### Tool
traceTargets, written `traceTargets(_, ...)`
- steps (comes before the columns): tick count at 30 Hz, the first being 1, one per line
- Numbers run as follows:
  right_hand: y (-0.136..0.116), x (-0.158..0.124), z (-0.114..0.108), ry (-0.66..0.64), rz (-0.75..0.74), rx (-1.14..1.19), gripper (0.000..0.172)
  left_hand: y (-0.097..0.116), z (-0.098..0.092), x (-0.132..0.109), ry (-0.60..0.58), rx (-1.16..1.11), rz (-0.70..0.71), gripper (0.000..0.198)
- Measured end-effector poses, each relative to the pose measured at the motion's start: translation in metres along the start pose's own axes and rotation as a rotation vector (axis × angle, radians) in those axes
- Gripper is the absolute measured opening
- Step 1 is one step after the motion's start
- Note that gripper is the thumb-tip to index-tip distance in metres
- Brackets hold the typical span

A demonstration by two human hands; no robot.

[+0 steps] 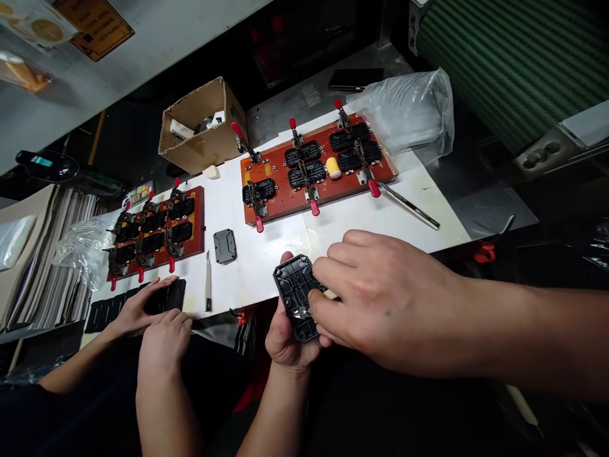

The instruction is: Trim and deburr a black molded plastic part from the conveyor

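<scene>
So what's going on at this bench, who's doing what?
The person wearing the camera holds a black plastic part in the left hand, while the right hand works a small metal tool against it. Ahead on the white table sits a red-brown jig board with red-handled clamps and more black parts on it. To the left, a co-worker's hands rest on a row of black parts, beside a second jig board, with a loose black part lying between the boards.
</scene>
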State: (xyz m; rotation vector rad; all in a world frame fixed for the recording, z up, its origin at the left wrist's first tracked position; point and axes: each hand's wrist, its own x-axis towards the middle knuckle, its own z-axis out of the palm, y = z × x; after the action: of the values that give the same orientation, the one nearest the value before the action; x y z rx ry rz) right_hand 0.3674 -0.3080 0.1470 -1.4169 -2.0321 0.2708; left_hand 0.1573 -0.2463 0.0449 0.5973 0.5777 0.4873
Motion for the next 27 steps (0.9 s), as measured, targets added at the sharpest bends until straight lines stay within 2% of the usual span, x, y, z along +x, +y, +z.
traceTargets(5,0.004,-0.016,-0.006,-0.010,0.016,-0.020,0.028,0.005,0.003,0.007,-0.016,-0.028,-0.007,0.095)
traceTargets(8,0.032,-0.046,-0.016,-0.030,0.149,-0.151,0.034,0.011,0.006,0.017,-0.001,-0.083,-0.029,0.075)
traceTargets(10,0.070,-0.074,-0.023,-0.041,0.405,-0.273,0.045,0.013,0.006,0.023,-0.035,-0.090,-0.060,0.069)
traceTargets(13,0.140,-0.116,-0.027,-0.103,0.945,-0.479,0.058,0.006,0.012,0.029,-0.075,-0.019,-0.101,0.075)
traceTargets(15,0.178,-0.136,-0.024,-0.125,1.161,-0.545,0.058,-0.002,0.020,0.030,-0.079,0.018,-0.135,0.077)
traceTargets(17,0.199,-0.146,-0.017,-0.078,1.189,-0.559,0.054,-0.008,0.030,0.029,-0.101,0.035,-0.164,0.080)
traceTargets(19,0.202,-0.144,-0.008,0.034,1.086,-0.577,0.051,-0.013,0.037,0.028,-0.122,0.051,-0.177,0.084)
traceTargets(21,0.193,-0.134,0.002,0.106,0.937,-0.577,0.049,-0.014,0.039,0.029,-0.131,0.064,-0.166,0.091)
traceTargets(23,0.181,-0.121,0.013,0.062,0.873,-0.504,0.049,-0.012,0.038,0.031,-0.136,0.071,-0.136,0.101)
traceTargets(24,0.175,-0.116,0.019,0.010,0.893,-0.439,0.050,-0.011,0.037,0.033,-0.138,0.076,-0.117,0.106)
traceTargets(26,0.167,-0.112,0.030,-0.072,0.999,-0.276,0.046,-0.007,0.033,0.034,-0.131,0.099,-0.082,0.111)
traceTargets(27,0.163,-0.113,0.036,-0.069,1.058,-0.192,0.040,-0.004,0.032,0.034,-0.122,0.117,-0.062,0.112)
